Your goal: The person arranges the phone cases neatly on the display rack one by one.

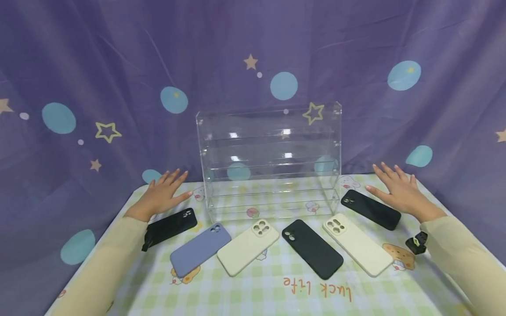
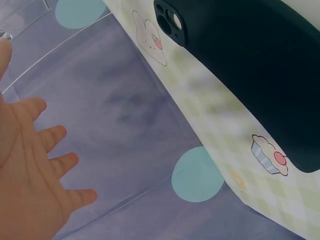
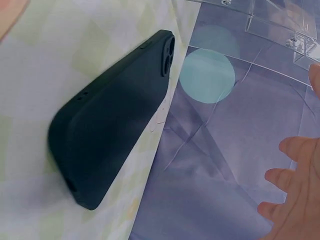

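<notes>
Both hands hover flat with fingers spread and hold nothing: the left hand [image 1: 162,193] is at the far left corner of the counter [image 1: 245,294], the right hand [image 1: 397,189] at the far right corner. Just under and toward the person from the left grip lies a black phone case [image 1: 170,226], camera cutout pointing toward the clear acrylic rack [image 1: 270,160] that stands between the two hands. Just inside the right grip lies a second black case [image 1: 371,209], apart from the fingers. Between these, nearer the person, four more cases lie in a fan: a lavender case [image 1: 200,249], a cream case [image 1: 248,246], a third black case [image 1: 312,248] and a pale cream case [image 1: 357,243]. The cases look like soft matte silicone shells, so probably light, bendy and grippy rather than slick, though the wrist views are too blurred to be sure. Pinching one across its long edges, away from the cutout, should hold it best; the rack looks rigid and easily scratched.
</notes>
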Demonstrator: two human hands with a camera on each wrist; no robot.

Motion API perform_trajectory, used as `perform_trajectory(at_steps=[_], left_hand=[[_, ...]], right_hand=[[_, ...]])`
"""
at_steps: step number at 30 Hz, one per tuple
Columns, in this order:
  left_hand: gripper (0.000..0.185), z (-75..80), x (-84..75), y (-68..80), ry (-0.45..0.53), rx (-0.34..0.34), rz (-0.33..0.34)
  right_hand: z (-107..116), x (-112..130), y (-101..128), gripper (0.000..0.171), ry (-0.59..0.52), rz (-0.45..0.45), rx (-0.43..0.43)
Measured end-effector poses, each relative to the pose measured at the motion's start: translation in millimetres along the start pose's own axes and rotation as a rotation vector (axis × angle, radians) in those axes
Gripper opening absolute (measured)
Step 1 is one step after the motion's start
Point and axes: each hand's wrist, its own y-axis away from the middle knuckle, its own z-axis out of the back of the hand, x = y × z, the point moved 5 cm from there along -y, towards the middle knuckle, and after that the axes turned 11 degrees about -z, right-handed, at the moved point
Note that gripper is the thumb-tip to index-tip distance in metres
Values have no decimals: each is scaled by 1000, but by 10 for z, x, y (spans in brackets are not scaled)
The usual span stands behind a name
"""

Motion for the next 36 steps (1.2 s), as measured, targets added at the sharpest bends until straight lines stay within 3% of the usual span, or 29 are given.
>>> perform_trajectory(at_steps=[8, 12, 17, 24, 32, 36], left_hand=[[80, 49, -40, 5, 5, 3, -5], [79, 79, 7, 23, -3, -8, -10], [84, 104, 84, 39, 39, -34, -38], [95, 18, 151, 79, 266, -50, -115], [88, -225, 212, 185, 536, -56, -104], [81, -386, 254, 192, 661, -55, -104]], right_hand=[[96, 142, -45, 83, -33, 71, -44], [145, 274, -92, 82, -100, 131, -58], [132, 427, -140, 77, -180, 144, -33], [23, 570, -174, 71, -253, 128, -37], [20, 705, -217, 55, -371, 119, -157], [64, 741, -245, 47, -410, 107, -259]])
